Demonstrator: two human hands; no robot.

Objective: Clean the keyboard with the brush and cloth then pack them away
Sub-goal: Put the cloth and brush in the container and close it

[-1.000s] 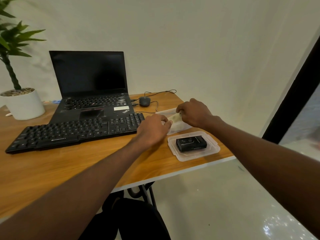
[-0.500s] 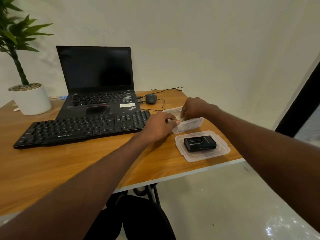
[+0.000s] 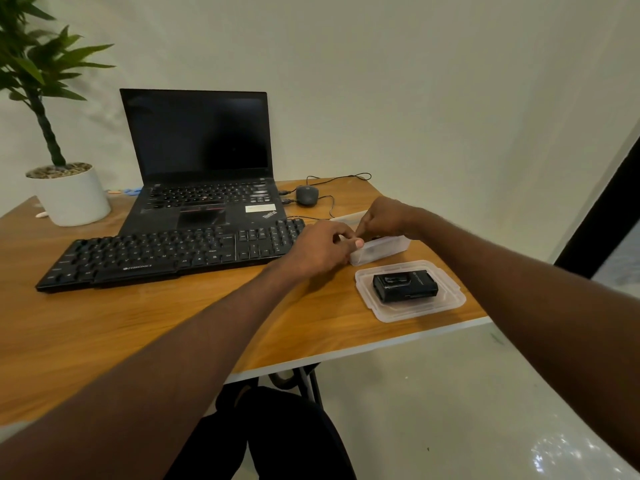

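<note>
A black keyboard (image 3: 166, 252) lies across the wooden table (image 3: 138, 327) in front of a laptop. To its right stands a small clear plastic box (image 3: 384, 249). My left hand (image 3: 318, 249) pinches the box's near left corner, thumb on the rim. My right hand (image 3: 384, 218) is over the box's far side with its fingers curled down inside; what they hold is hidden. No brush or cloth shows, only a dark blur through the box wall. The box's clear lid (image 3: 450, 303) lies nearer the table's edge with a small black device (image 3: 405, 285) on it.
An open black laptop (image 3: 201, 161) with a dark screen stands behind the keyboard. A grey wired mouse (image 3: 307, 195) sits at the back right, its cable trailing toward the box. A white plant pot (image 3: 72, 199) stands at the back left. The table edge runs just right of the lid.
A pale cloth seen in my right hand a second ago is out of sight now. That hand has sunk into the box, and my left hand has gripped the box's corner.
</note>
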